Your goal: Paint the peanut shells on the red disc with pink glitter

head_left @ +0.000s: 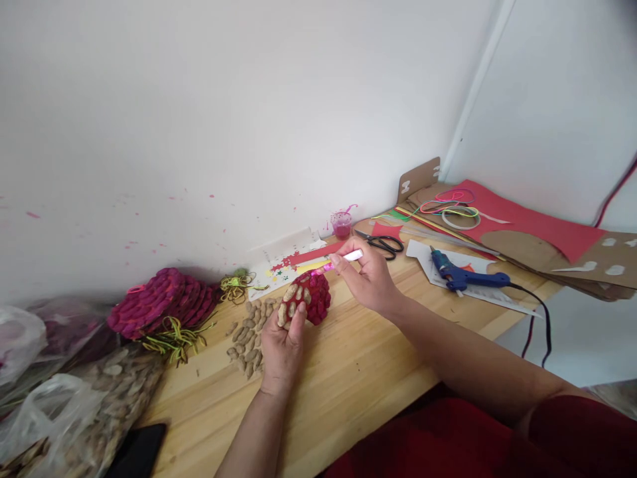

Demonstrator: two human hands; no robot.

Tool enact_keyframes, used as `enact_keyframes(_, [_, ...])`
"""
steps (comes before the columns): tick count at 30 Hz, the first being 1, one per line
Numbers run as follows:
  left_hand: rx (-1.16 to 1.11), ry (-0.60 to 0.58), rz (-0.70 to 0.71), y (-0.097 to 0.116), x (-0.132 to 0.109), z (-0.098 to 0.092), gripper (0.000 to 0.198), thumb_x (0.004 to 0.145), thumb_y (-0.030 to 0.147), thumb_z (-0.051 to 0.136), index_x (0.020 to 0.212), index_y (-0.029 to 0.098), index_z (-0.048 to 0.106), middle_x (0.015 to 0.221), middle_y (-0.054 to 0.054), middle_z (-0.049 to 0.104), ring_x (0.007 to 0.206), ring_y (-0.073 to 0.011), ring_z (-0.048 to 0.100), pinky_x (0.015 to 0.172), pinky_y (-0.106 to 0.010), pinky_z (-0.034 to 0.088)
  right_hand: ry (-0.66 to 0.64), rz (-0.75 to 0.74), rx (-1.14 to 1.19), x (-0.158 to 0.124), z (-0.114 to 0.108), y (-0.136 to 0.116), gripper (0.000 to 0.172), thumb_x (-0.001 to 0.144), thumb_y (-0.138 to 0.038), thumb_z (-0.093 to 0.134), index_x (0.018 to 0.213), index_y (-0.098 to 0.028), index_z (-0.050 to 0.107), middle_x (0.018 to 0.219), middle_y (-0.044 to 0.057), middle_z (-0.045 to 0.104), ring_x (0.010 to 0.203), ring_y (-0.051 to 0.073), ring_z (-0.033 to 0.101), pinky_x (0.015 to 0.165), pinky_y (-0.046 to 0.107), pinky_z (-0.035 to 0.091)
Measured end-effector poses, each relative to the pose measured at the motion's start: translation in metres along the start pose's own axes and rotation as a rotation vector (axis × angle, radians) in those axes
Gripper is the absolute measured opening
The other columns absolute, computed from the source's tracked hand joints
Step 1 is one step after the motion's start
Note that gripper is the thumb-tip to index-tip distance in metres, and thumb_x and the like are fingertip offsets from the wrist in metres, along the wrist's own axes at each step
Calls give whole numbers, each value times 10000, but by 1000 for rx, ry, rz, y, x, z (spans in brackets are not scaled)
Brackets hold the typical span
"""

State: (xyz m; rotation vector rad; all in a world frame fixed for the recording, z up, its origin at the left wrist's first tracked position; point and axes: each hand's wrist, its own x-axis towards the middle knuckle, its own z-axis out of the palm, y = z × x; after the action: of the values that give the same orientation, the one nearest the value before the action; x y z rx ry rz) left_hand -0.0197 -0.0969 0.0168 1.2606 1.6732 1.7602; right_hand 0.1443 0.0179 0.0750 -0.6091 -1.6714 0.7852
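Observation:
My left hand (pixel 283 352) is closed around a round piece covered in peanuts (pixel 319 302); its right part is painted magenta, while the shells at its left are bare tan. A small paintbrush (pixel 352 255) with a white handle is pinched in my right hand (pixel 365 275). Its pink-stained tip meets the upper edge of the piece. Loose peanuts (pixel 246 338) lie on the table to the left of my left hand. Behind my right hand, against the wall, stands a clear cup of pink paint (pixel 342 224).
Painted peanut pieces (pixel 166 299) are stacked at the left, near plastic bags (pixel 64 405) of peanuts and a black phone (pixel 137 451). Black-handled scissors (pixel 388 245) lie behind my right hand. A corded blue glue gun (pixel 465 273), cardboard (pixel 527 249) and red sheets (pixel 537 226) occupy the right.

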Motion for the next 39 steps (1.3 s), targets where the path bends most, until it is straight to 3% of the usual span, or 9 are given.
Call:
enact_keyframes(9, [6, 41, 6, 7, 2, 2, 357, 876, 490, 731, 1033, 170, 753, 971, -95, 780, 1089, -269, 720, 1043, -394, 522, 20, -147, -68, -3, 4, -3, 126, 967, -307, 631, 891, -227, 571, 808, 8, 665, 732, 156, 599, 700, 312, 459])
enact_keyframes(15, [8, 38, -1, 11, 4, 2, 362, 871, 511, 724, 969, 164, 760, 934, -98, 785, 972, -254, 737, 952, -367, 564, 3, -237, -137, -4, 4, -7, 126, 962, -263, 621, 855, -239, 557, 777, 11, 667, 747, 177, 614, 748, 356, 464])
enact_keyframes(25, [17, 50, 11, 8, 4, 1, 303, 874, 482, 721, 870, 180, 739, 815, -63, 754, 935, -249, 735, 944, -376, 564, -20, -226, -134, -6, 7, -5, 122, 961, -262, 630, 857, -233, 573, 799, 19, 689, 782, 182, 632, 774, 358, 474])
enact_keyframes(39, [13, 32, 9, 2, 4, -1, 307, 907, 471, 702, 983, 180, 769, 957, -84, 785, 957, -241, 729, 937, -362, 555, -16, -229, -107, -6, 7, -3, 104, 978, -290, 619, 890, -239, 595, 838, 31, 715, 799, 188, 643, 786, 369, 497])
